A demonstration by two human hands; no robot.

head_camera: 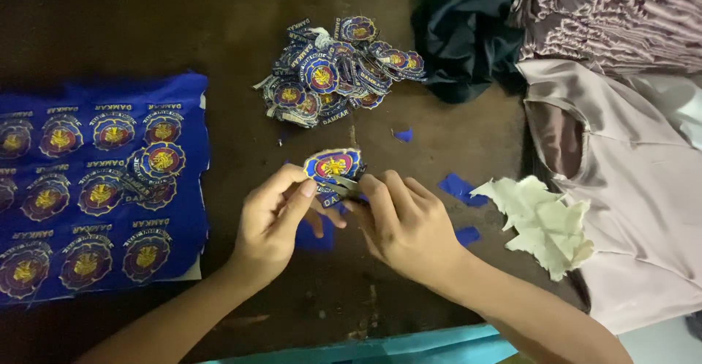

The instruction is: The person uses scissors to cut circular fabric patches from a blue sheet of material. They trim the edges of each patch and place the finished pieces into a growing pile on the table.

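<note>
Embroidered patch (333,167) between fingers of left hand (274,221) and right hand (406,225).

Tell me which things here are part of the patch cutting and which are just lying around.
In use: left hand, right hand, patch, snips, patch pile, blue sheet, blue scraps.
Lying about: pink garment, dark cloth, cream scraps.

On the worktop (146,28) we see the uncut badge sheet (102,188) at left, the heap of cut badges (333,71) behind centre, paper scraps (545,221) at right lying partly on the garments (629,188), our hands between them
</note>
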